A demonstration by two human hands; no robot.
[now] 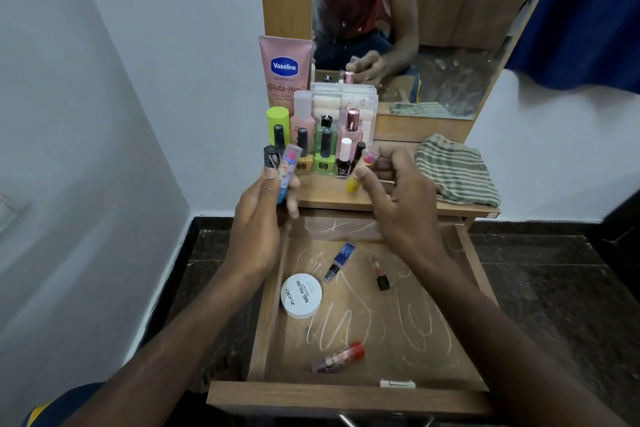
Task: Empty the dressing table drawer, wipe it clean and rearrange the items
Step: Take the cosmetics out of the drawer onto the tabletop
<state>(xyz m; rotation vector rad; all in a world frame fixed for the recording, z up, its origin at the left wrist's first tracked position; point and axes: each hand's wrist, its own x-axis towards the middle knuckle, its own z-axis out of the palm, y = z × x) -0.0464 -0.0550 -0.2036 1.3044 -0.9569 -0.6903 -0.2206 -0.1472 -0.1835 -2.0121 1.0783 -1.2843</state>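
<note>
Gripped in the left hand (258,218) is a blue lip-balm tube (286,173) with its pink tip bared, while the right hand (394,198) pinches the small pink cap (370,157) (both above the tabletop's front edge). Below, the open drawer (349,399) holds a white nail-polish jar (300,295), two lipsticks and a red-capped tube (341,355).

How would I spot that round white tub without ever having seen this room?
Look into the open wooden drawer below the mirror. Near its left side lies the round white tub, flat lid up, printed "NAIL POLISH". Everything else in the drawer is a slim tube or bottle; this alone is wide and disc-shaped.
</note>
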